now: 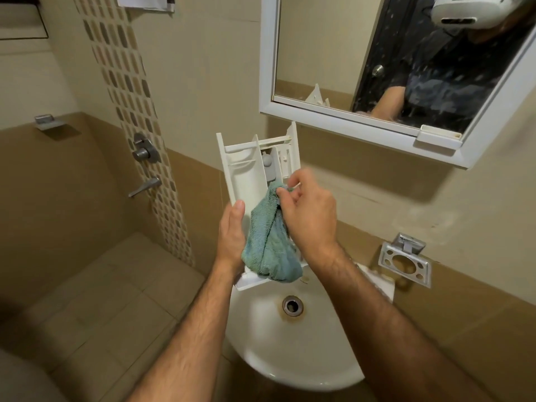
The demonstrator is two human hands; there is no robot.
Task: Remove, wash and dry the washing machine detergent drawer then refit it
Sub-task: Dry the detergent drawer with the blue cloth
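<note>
The white detergent drawer (246, 169) is held upright above the sink, its open compartments facing me and its front panel at the bottom. My left hand (232, 233) grips the drawer's left side wall from below. My right hand (307, 213) pinches a blue-green cloth (268, 242) and presses its top end into a compartment on the drawer's right side. The rest of the cloth hangs down over the drawer's lower half and hides it.
A white round sink (290, 358) with a metal drain (292, 305) lies directly below. A white-framed mirror (377, 68) hangs above. A metal holder (404, 264) is fixed on the right wall. Shower valve (145, 150) and spout (145, 187) are on the left wall.
</note>
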